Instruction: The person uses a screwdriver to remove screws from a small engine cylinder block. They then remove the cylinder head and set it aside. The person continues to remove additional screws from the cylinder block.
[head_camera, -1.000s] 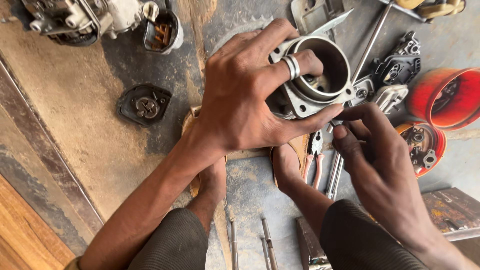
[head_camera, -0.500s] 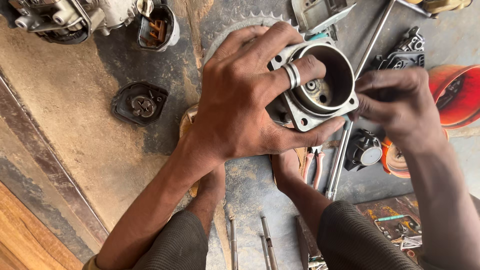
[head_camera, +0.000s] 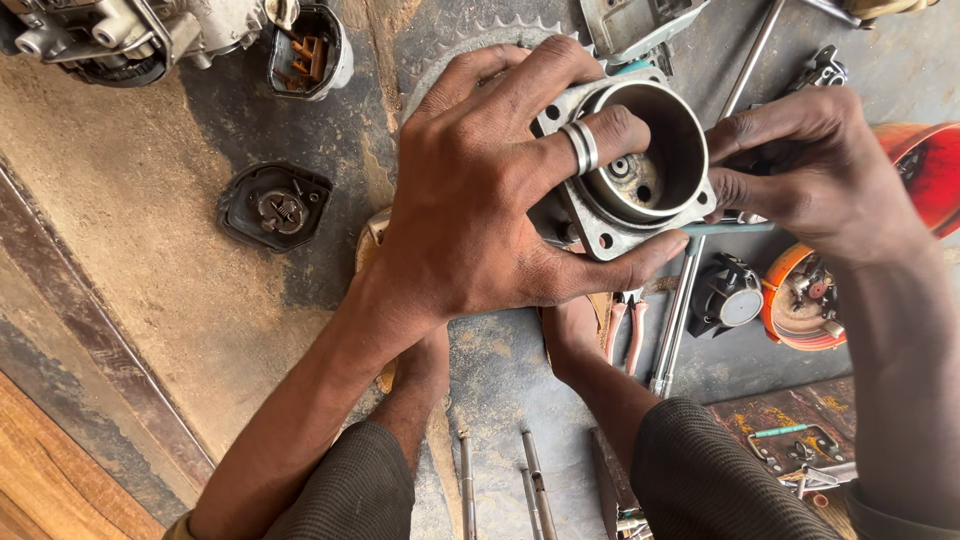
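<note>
The metal cylinder (head_camera: 640, 165), a grey round sleeve on a square flange with bolt holes at the corners, is held above the dirty floor (head_camera: 150, 230), open end up. The left hand (head_camera: 480, 190) wraps it from the side: its grip is closed on the cylinder, thumb under the flange's lower edge, fingers spread over the rim, one wearing a silver ring (head_camera: 582, 147). The wrist bends in from the lower left. The right hand (head_camera: 810, 170) sits just right of the cylinder, fingers curled and pressed together against the flange's edge; whether they pinch something small cannot be told. Below the cylinder lie red-handled pliers (head_camera: 625, 335) and a long steel rod (head_camera: 680, 310). Right of it is an orange round part (head_camera: 800, 305); well left, a black cap (head_camera: 272, 207).
</note>
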